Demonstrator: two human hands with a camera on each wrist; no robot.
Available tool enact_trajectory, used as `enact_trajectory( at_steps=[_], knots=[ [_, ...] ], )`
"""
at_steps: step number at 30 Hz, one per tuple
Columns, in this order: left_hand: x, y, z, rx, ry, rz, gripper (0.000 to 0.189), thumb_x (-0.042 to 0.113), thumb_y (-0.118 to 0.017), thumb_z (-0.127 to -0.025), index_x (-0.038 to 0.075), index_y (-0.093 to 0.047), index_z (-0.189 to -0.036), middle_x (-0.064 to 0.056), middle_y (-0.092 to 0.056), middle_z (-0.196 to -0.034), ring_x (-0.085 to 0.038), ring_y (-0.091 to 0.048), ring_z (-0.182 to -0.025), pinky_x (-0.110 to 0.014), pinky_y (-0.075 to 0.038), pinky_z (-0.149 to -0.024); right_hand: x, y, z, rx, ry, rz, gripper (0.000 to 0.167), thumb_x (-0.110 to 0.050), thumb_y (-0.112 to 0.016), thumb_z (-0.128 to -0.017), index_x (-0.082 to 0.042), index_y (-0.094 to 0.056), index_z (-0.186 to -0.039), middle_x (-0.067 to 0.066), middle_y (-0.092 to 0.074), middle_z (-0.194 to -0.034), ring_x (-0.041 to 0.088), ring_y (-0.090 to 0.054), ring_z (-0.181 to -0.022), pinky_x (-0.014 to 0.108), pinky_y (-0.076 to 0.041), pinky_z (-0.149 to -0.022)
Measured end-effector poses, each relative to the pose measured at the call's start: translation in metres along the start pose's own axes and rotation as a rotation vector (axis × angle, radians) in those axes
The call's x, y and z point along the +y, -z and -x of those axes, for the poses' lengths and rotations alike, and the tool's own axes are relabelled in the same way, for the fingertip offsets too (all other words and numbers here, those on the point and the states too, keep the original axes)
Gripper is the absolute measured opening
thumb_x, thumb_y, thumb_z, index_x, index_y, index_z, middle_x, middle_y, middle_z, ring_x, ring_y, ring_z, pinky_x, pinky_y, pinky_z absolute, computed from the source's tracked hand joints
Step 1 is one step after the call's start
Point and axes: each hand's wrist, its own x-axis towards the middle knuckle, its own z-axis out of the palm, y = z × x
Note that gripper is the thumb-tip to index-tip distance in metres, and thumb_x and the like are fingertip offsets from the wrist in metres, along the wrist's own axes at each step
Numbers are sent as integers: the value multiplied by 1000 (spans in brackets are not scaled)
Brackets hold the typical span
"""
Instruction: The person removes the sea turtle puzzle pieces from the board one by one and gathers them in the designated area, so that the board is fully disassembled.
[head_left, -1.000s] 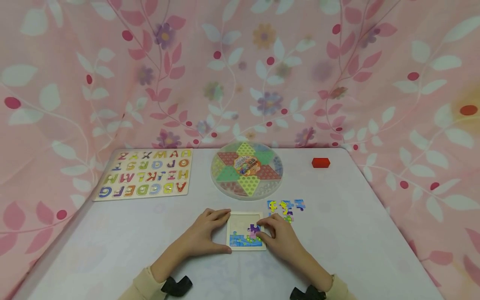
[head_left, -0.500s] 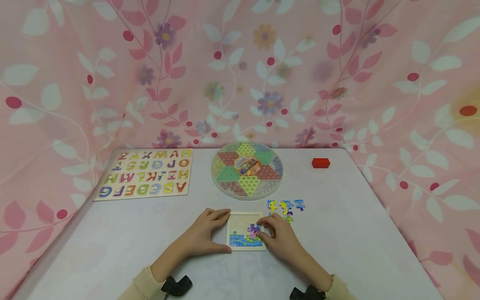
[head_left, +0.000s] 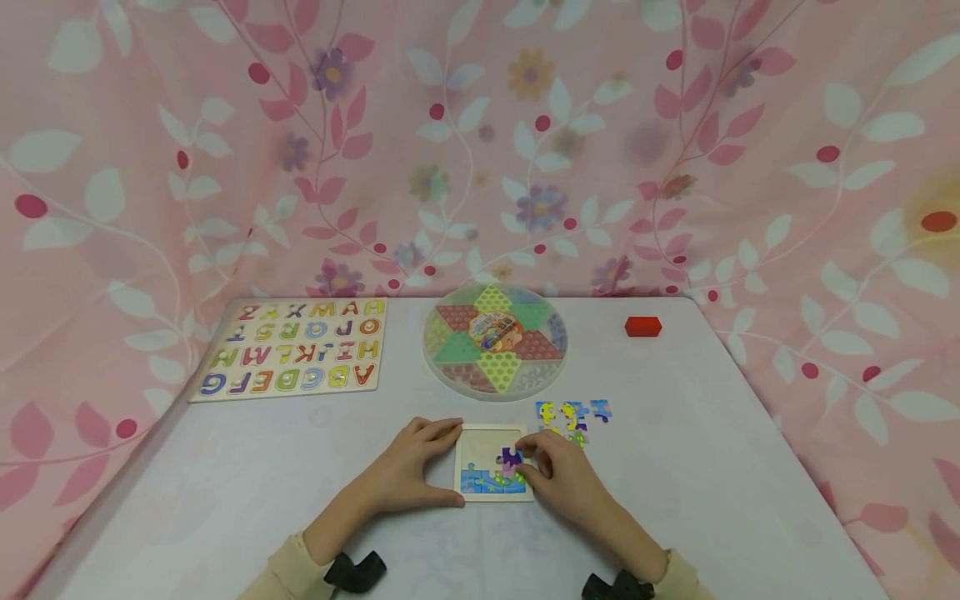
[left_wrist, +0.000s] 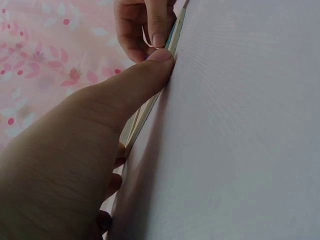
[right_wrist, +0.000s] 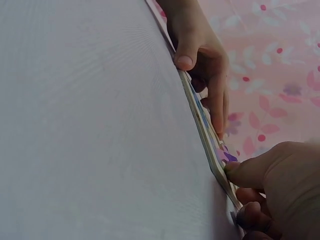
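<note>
A square wooden puzzle tray [head_left: 495,427] lies on the table in front of me. Joined blue jigsaw pieces [head_left: 480,481] line its near side. My left hand [head_left: 408,467] holds the tray's left side, thumb at the near corner and fingers at the far corner. At the tray's right side, my right hand [head_left: 558,475] pinches a purple jigsaw piece [head_left: 510,456] between thumb and fingers; the fingertips partly cover it. The right wrist view shows that purple piece [right_wrist: 229,156] beside the thumb. Loose jigsaw pieces [head_left: 573,412] lie just beyond the right hand, some partly hidden by it.
An alphabet board [head_left: 288,346] lies at the back left. A round Chinese checkers board [head_left: 495,342] sits behind the tray. A red block [head_left: 643,326] stands at the back right. A pink floral curtain [head_left: 480,150] hangs behind the white table [head_left: 712,467].
The purple piece has turned slightly under the right fingertips, and its dark face shows more. Both hands stay in nearly the same places, and the tray has not moved visibly.
</note>
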Motion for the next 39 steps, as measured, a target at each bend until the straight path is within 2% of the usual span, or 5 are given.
enact_trajectory(
  at_steps=[20,24,31,36,39],
  knots=[
    [-1,0,-1,-27,15,2,107,72,-84,-77,10,-52,-158,2,-47,-164,-17,-46,-129,-49,-44,-107,2,6,0,-26,34,-24,27,-6,-85,-89,-9,-75,-114,-9,-50,-76,-1,-40,-61,21,-38,-58],
    [0,2,-1,-23,13,5,106,70,-85,-77,9,-52,-157,1,-48,-163,-18,-46,-129,-50,-44,-107,1,6,-2,-32,43,-36,28,-5,-84,-89,-7,-75,-115,-8,-53,-78,-1,-39,-61,21,-38,-57],
    [0,2,-1,-17,13,3,106,70,-85,-77,9,-52,-158,1,-48,-163,-18,-46,-129,-50,-44,-107,3,5,-3,-49,67,-37,29,-4,-83,-91,-7,-77,-119,-2,-68,-100,-1,-41,-61,21,-39,-57],
    [-1,0,-1,-12,8,3,106,71,-84,-77,10,-53,-157,1,-48,-163,-17,-46,-129,-50,-44,-106,4,6,-3,-55,78,-36,30,-4,-82,-91,-7,-76,-120,-7,-60,-87,-2,-40,-61,21,-39,-57],
    [-2,-1,-1,-12,7,5,106,71,-85,-77,10,-53,-157,2,-49,-163,-17,-46,-128,-50,-44,-106,4,6,-2,-67,77,-32,29,-5,-82,-92,-7,-76,-120,-6,-64,-93,-2,-41,-62,21,-39,-57]
  ],
)
